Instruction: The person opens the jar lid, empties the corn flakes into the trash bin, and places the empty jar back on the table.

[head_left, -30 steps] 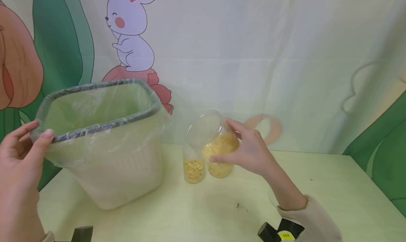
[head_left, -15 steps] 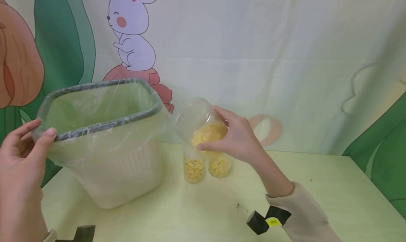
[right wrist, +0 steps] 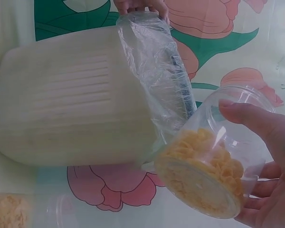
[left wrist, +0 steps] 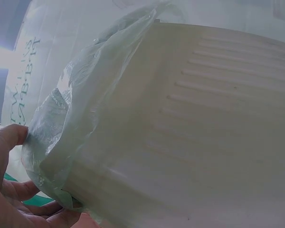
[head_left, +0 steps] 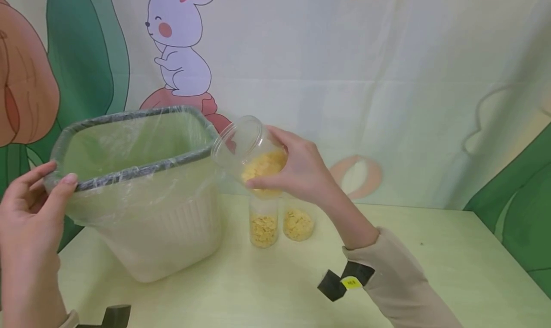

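My right hand point(head_left: 297, 168) grips a clear plastic jar point(right wrist: 218, 152) partly filled with yellow flakes. The jar is raised above the table and tilted, its open mouth pointing left and up, right at the bin's right rim in the head view. A pale trash bin point(head_left: 163, 232) with a dark grey rim and a thin clear liner bag point(right wrist: 152, 71) stands on the left. My left hand point(head_left: 34, 208) pinches the bin's left rim through the liner, thumb outside. In the left wrist view its fingers hold the liner-covered edge of the bin point(left wrist: 204, 118).
Two more clear jars with yellow flakes, a left jar point(head_left: 263, 230) and a right jar point(head_left: 298, 225), stand on the pale table point(head_left: 387, 270) beside the bin. Behind the table hangs a printed cloth point(head_left: 301, 55) with a rabbit and flowers.
My right hand has carried the tilted jar up and left, from above the two standing jars to the bin's right rim. My left hand stays on the bin.
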Tool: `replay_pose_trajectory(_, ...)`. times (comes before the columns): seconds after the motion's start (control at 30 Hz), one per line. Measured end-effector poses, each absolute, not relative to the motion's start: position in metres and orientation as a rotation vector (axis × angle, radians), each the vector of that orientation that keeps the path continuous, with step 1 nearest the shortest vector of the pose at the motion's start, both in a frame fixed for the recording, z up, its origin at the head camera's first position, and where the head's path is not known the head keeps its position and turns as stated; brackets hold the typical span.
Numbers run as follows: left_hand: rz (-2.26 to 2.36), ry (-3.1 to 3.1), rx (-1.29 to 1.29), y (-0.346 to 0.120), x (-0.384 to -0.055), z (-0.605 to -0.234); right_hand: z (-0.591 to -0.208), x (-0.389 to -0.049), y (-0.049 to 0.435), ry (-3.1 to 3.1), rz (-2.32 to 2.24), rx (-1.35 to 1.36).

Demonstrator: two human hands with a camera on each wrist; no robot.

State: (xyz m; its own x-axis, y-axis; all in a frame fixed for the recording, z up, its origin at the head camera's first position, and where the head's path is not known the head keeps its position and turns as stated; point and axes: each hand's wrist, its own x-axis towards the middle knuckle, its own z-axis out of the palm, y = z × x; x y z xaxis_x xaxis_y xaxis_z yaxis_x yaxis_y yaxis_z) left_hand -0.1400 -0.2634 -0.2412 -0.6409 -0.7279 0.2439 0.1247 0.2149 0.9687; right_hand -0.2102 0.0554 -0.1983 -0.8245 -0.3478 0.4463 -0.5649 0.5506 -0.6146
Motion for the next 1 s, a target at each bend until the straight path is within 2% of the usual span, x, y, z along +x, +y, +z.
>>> replay_pose_trajectory(0.33, -1.623, -1.681, 0.59, -0.271, -0.143, -0.244, -0.183, -0.218, 0.036, -2.535, 1.024, 0.769)
replay_pose_trajectory(0.67, -1.443, -1.781, 0.552, -0.262, -0.141, -0.243, -0.172, -0.224, 0.024, -2.531, 0.984, 0.767)
replay_pose_trajectory(1.0, -1.492, -1.757, 0.563, -0.262, -0.14, -0.242, -0.16, -0.234, 0.016, -2.487, 0.945, 0.815)
